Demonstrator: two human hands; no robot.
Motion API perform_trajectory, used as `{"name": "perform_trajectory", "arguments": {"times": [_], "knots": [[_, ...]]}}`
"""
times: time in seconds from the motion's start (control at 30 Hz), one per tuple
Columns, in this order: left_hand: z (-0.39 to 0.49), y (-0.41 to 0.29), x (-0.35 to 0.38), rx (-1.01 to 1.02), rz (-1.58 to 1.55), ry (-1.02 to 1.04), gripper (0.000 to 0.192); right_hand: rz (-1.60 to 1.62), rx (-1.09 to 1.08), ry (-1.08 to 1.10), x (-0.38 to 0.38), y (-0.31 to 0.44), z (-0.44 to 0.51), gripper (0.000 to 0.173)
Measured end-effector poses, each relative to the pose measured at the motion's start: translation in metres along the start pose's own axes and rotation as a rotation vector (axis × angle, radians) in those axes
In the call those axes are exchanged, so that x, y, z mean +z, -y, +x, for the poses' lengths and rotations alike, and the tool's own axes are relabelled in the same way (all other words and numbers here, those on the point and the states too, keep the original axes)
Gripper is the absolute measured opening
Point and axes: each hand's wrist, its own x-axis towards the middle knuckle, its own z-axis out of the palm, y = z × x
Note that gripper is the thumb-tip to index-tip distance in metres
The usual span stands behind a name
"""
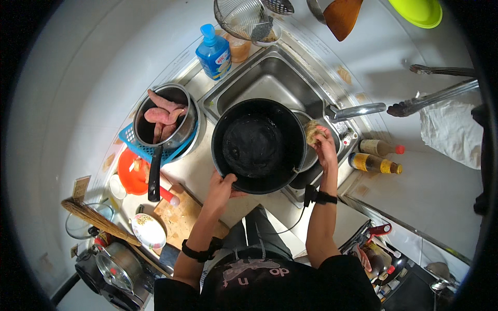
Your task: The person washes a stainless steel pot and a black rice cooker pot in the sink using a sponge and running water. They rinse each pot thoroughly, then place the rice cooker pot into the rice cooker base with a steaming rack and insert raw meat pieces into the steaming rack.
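Observation:
A large black pot (255, 145) is tilted with its inside facing me, over the front of the stainless steel sink (268, 83). My left hand (223, 184) grips its near left rim, thumb on the edge. My right hand (325, 145) pinches a tan scrubber (313, 132) just off the pot's right side. Behind the pot, a metal bowl (311, 155) shows partly in the sink's smaller right part; the pot hides the rest of it. The faucet (356, 112) reaches out beyond my right hand.
Left of the sink, a saucepan (155, 142) of sweet potatoes (163, 116) rests on a blue basket (134, 142). Nearby are an orange bowl (130, 175), a wooden cutting board (181, 206) and a plate (148, 231). A blue pump bottle (214, 54) stands behind; two glass bottles (375, 163) are at right.

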Motion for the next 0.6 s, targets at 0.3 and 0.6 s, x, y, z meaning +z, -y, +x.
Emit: {"name": "perform_trajectory", "arguments": {"times": [0.3, 0.6], "knots": [[0.001, 0.022, -0.008, 0.046, -0.035, 0.052, 0.066, -0.153, -0.045, 0.322, 0.104, 0.097, -0.138, 0.024], [0.010, 0.033, -0.016, 0.024, -0.060, 0.124, 0.063, -1.556, -0.367, 0.470, 0.193, 0.015, -0.083, 0.039]]}}
